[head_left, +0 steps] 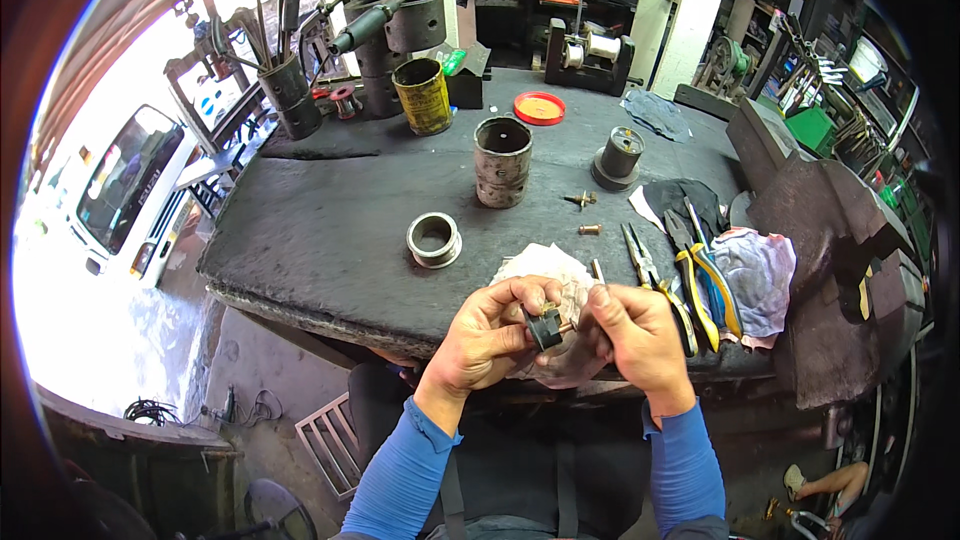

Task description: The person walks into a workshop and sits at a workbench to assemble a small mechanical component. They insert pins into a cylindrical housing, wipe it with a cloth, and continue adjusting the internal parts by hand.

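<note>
My left hand pinches a small black cylindrical part with brass-coloured metal on its top, held just above the bench's near edge. My right hand is closed close beside it, thumb against fingers; what it grips is mostly hidden. A thin metal rod shows just above that thumb, and I cannot tell whether it is held. Behind the hands lies a crumpled whitish cloth. Farther off rest a copper-coloured bolt and a small brass fitting.
On the dark bench stand a metal ring, a hollow cylinder, a capped cylinder and a yellow can. Pliers lie at right by a rag and a large vise. A red lid lies behind.
</note>
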`<state>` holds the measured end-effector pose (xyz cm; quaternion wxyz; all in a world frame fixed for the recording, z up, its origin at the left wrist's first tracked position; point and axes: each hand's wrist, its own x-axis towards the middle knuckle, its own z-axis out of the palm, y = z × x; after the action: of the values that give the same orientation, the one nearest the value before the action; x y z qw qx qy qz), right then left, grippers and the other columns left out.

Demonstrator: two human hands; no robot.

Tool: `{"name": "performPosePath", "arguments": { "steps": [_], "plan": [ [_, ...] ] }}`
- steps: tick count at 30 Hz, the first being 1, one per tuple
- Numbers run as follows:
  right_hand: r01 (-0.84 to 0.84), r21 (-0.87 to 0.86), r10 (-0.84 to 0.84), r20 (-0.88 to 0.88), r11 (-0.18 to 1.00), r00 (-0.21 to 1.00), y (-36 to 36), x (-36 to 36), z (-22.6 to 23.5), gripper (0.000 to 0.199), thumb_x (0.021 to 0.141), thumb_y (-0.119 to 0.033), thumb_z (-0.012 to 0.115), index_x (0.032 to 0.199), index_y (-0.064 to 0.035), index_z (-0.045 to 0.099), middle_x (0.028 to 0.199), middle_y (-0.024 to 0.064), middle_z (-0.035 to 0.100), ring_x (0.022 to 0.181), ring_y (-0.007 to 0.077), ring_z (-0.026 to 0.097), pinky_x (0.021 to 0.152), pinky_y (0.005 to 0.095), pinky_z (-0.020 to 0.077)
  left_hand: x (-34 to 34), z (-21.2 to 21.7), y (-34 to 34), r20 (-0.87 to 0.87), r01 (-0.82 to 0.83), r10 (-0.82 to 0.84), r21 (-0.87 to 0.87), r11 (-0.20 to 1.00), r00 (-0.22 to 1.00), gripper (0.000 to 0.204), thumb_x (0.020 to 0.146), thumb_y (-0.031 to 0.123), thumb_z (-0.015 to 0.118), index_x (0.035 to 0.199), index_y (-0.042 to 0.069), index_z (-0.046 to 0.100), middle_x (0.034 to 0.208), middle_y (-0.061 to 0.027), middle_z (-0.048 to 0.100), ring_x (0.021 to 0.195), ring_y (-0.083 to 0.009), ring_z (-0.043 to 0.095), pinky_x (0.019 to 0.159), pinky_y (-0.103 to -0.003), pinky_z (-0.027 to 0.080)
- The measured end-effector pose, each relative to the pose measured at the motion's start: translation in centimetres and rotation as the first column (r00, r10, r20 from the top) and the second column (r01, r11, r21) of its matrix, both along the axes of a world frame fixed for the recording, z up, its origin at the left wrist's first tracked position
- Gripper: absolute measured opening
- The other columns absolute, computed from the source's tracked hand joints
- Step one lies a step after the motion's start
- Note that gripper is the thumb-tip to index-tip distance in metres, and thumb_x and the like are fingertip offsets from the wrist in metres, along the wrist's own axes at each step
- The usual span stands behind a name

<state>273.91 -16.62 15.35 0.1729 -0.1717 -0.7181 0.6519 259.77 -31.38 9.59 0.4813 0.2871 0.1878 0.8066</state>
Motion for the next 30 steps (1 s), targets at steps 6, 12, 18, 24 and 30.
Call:
{"name": "performPosePath", "arguments": {
  "steps": [6,12,18,24,30],
  "plan": [
    [-0.129,0.055,0.129,0.006,0.990,0.992,0.5,1.3,-0.5,0.049,0.108,-0.044,0.056,0.100,0.0010,0.071,0.078,0.0032,0.064,0.064,0.0077,0.058,0.058,0.0227,0.0475,-0.2,-0.2,-0.2,0.004,0.016,-0.016,-0.012,1.000,1.000,0.022,0.090,0.001,0.076,0.105,0.005,0.061,0.129,-0.0149,0.053,0.097,-0.0246,0.067,0.068,-0.031,0.060],
    [-0.031,-0.052,0.025,-0.121,0.998,0.992,-0.3,1.4,0.2,0.037,0.109,-0.033,0.059,0.100,0.0000,0.074,0.079,-0.0007,0.063,0.066,0.0052,0.057,0.058,0.0212,0.0469,-0.2,-0.2,0.3,-0.001,0.077,-0.077,0.019,0.997,0.997,0.022,0.089,-0.004,0.073,0.104,0.005,0.060,0.129,-0.0145,0.053,0.099,-0.0252,0.068,0.068,-0.032,0.061],
    [-0.141,-0.036,0.136,-0.104,0.989,0.985,-0.2,0.7,0.0,0.024,0.101,-0.017,0.068,0.116,0.0017,0.065,0.090,0.0016,0.065,0.075,0.0072,0.062,0.061,0.0238,0.0525,-0.6,-0.9,0.4,-0.038,0.070,-0.068,0.043,0.997,0.997,0.022,0.092,-0.004,0.072,0.109,0.004,0.062,0.130,-0.0115,0.055,0.103,-0.0226,0.066,0.074,-0.032,0.060],
    [-0.039,0.139,0.036,0.020,0.990,0.999,-1.5,0.4,-0.5,0.029,0.107,-0.024,0.060,0.097,0.0008,0.069,0.064,-0.0023,0.057,0.054,0.0063,0.051,0.049,0.0260,0.0407,-0.5,-0.9,-0.2,-0.082,0.078,-0.081,-0.040,0.996,0.993,0.029,0.089,-0.014,0.061,0.111,0.006,0.062,0.130,-0.0059,0.057,0.111,-0.0161,0.063,0.081,-0.029,0.059],
    [0.088,0.105,-0.076,-0.118,0.991,0.990,-2.6,0.4,0.0,0.034,0.106,-0.027,0.064,0.082,-0.0028,0.060,0.065,-0.0033,0.053,0.058,0.0056,0.052,0.053,0.0229,0.0437,-0.1,-0.3,0.2,-0.087,0.102,-0.100,0.024,0.994,0.991,0.020,0.092,-0.001,0.073,0.105,0.005,0.060,0.121,-0.0031,0.054,0.112,-0.0146,0.057,0.093,-0.029,0.052]
  ]
}}
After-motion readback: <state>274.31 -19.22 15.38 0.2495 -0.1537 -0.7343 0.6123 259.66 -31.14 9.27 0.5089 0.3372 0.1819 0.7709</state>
